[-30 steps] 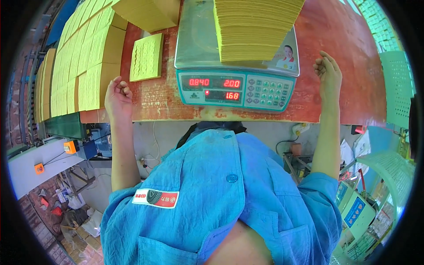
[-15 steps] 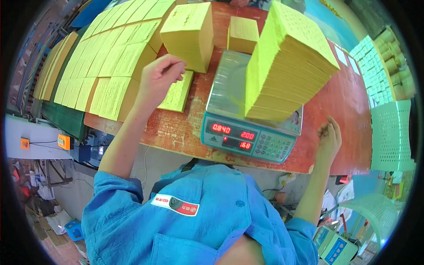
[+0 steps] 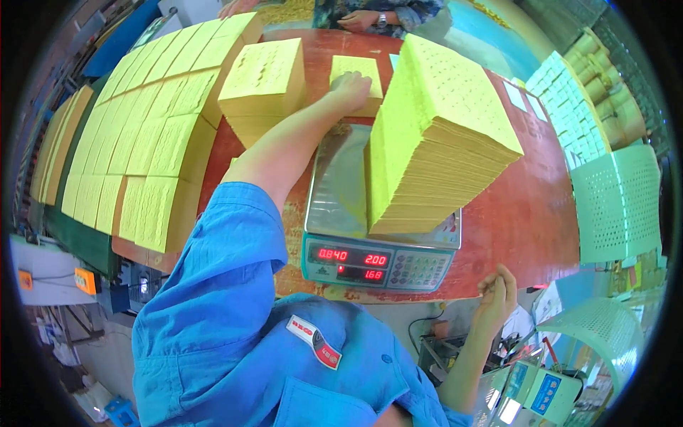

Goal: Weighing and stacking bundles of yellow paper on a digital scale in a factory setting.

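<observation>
My left hand [image 3: 351,90], arm stretched forward, is over the top of a short stack of yellow paper sheets [image 3: 365,68] behind the scale; its fingertips are too small and partly hidden to read. A tall stack of yellow paper [image 3: 434,160] stands on the steel pan of a teal digital scale [image 3: 380,265] with red lit figures. My right hand [image 3: 498,295], loosely bent with nothing in it, hangs by the table's front edge, right of the scale. Left of my forearm stands another yellow paper stack [image 3: 263,85].
Rows of yellow paper stacks [image 3: 135,135] fill the left side. The red table [image 3: 530,220] carries two white cards [image 3: 514,96]. To the right are a perforated pale-green panel [image 3: 615,206] and a rack of pale blocks [image 3: 569,107]. Across the table rests another person's hand [image 3: 359,21] with a watch.
My left hand has swung forward and right, from beside the left stack to the short stack. My right hand has dropped back toward me. The view has shifted; the other person's arms now show.
</observation>
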Tool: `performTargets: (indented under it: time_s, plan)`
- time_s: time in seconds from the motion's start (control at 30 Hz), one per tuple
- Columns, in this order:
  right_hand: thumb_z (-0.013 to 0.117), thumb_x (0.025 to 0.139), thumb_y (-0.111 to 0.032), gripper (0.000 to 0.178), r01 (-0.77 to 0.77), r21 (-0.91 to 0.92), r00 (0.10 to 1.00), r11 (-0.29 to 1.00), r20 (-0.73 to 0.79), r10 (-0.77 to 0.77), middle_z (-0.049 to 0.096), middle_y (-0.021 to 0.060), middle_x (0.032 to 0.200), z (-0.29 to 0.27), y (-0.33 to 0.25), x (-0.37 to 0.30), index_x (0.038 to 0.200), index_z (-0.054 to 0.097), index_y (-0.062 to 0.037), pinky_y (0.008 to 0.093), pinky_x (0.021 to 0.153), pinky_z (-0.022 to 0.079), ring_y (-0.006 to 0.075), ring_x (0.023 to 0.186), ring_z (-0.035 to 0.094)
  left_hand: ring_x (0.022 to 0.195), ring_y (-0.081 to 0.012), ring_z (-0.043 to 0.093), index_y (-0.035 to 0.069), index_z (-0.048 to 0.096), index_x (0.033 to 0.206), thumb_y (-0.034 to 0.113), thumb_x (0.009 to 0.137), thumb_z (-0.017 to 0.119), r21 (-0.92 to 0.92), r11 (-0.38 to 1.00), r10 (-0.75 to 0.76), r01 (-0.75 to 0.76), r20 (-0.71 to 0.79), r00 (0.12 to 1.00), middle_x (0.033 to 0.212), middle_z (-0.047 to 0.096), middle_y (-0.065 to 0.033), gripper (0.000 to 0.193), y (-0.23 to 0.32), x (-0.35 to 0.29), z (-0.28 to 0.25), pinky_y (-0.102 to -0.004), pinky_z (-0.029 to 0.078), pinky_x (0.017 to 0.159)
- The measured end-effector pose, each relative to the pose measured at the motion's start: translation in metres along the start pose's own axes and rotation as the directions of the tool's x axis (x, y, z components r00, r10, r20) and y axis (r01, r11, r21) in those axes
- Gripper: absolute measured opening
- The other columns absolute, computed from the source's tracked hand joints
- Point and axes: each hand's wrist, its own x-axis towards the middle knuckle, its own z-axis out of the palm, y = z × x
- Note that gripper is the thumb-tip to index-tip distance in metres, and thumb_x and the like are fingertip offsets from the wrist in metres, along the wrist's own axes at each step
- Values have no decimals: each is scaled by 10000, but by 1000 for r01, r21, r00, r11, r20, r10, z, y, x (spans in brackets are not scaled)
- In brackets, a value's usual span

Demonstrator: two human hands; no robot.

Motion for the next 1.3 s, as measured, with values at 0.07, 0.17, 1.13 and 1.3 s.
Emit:
performTargets:
  time_s: [0.07,0.17,1.13,1.3]
  plan:
    - [493,951,-65,225,22,45,996,999,-83,-18,582,46,813,-17,4,-17,1135,602,9,226,611,412,126,698,543,932,-363,650,88,666,973,94,841,558,111,992,70,-61,-76,995,998,660,-163,171,4,2,6,-436,534,790]
    - [483,951,-49,211,-5,40,976,999,-218,14,603,41,828,-30,6,-27,1099,625,-1,235,614,418,104,690,539,950,-319,663,107,672,976,98,837,570,137,989,33,-50,125,992,982,684,-143,172,14,9,-11,-426,538,780]
    - [486,981,-431,664,-581,443,464,682,869,-169,441,164,1415,208,-130,-18,1439,302,14,450,1016,422,308,1246,495,643,-265,637,-21,626,1013,160,799,653,-65,998,-55,21,-580,813,801,662,-148,282,102,-230,-304,-336,540,602]
    - [532,966,-368,602,-749,392,427,535,902,-63,502,162,1343,209,-152,-31,1396,352,15,391,1042,420,270,1226,518,1003,-273,666,-2,619,1073,118,829,618,506,791,564,-344,-383,732,1110,652,-166,272,128,-292,-277,-391,559,777]
